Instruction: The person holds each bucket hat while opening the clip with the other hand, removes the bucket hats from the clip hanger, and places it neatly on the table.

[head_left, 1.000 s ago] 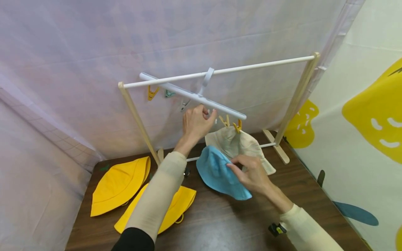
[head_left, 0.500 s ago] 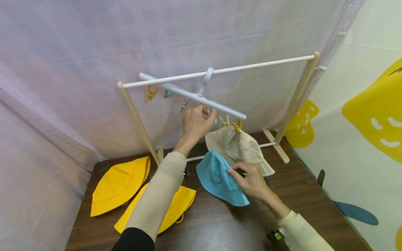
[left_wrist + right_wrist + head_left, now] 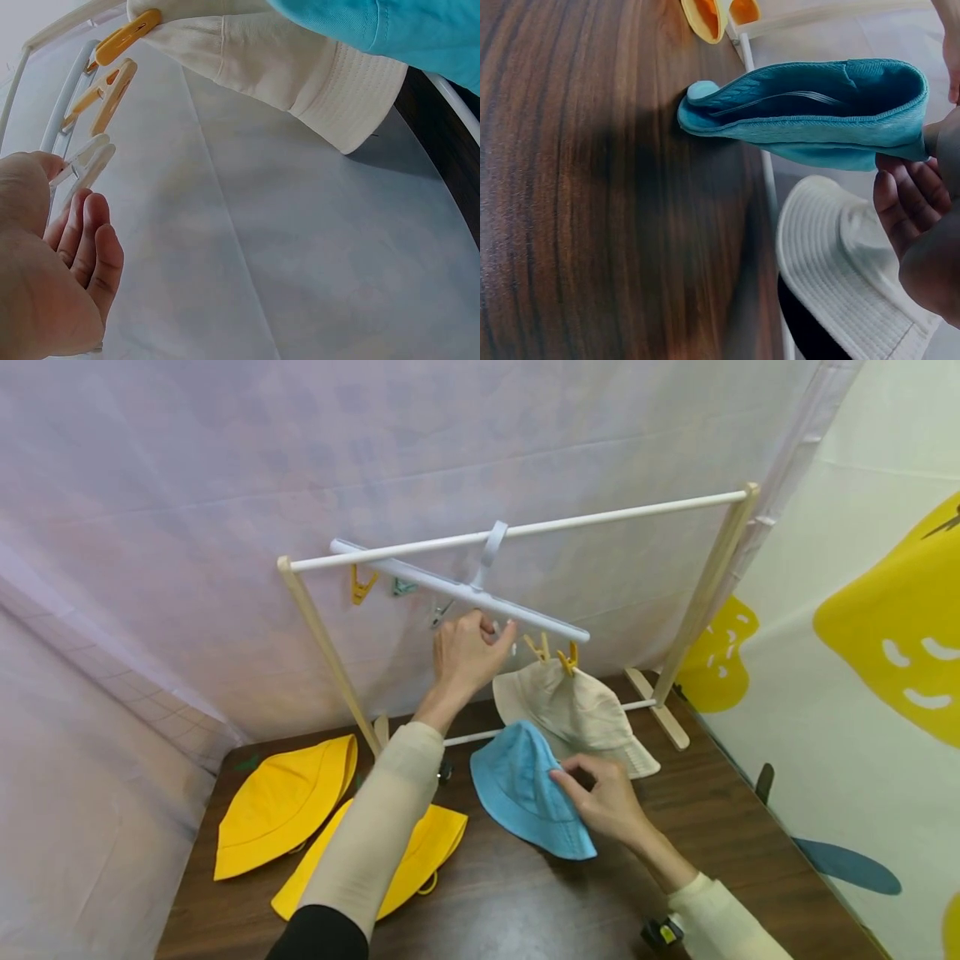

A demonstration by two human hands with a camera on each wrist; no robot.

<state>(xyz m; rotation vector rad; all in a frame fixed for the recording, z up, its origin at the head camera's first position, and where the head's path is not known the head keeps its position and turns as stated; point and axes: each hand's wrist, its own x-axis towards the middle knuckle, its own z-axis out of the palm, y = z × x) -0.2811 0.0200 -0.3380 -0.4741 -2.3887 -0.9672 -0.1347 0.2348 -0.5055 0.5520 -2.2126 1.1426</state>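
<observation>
My left hand (image 3: pixel 467 652) is raised just under the white-grey hanger (image 3: pixel 442 583). In the left wrist view its thumb and fingers hold a white clothespin (image 3: pixel 93 163). My right hand (image 3: pixel 609 797) pinches a light blue bucket hat (image 3: pixel 517 789) by its right side, close over the table. In the right wrist view the hat's opening (image 3: pixel 817 105) shows, folded nearly flat. Behind it a cream bucket hat (image 3: pixel 588 718) hangs from an orange clothespin (image 3: pixel 567 658). A pale yellow clothespin (image 3: pixel 537 647) is beside that one.
The hanger hooks over the white rail of a wooden rack (image 3: pixel 637 516). An orange clothespin (image 3: pixel 362 585), a green one (image 3: pixel 404 586) and a clear one (image 3: pixel 441 612) hang from its left part. Two yellow hats (image 3: pixel 281 802) lie on the dark wood table (image 3: pixel 510 893).
My right hand has lowered the blue hat slightly and turned it, bringing it down in front of the cream hat. The left hand stays at the clothespin.
</observation>
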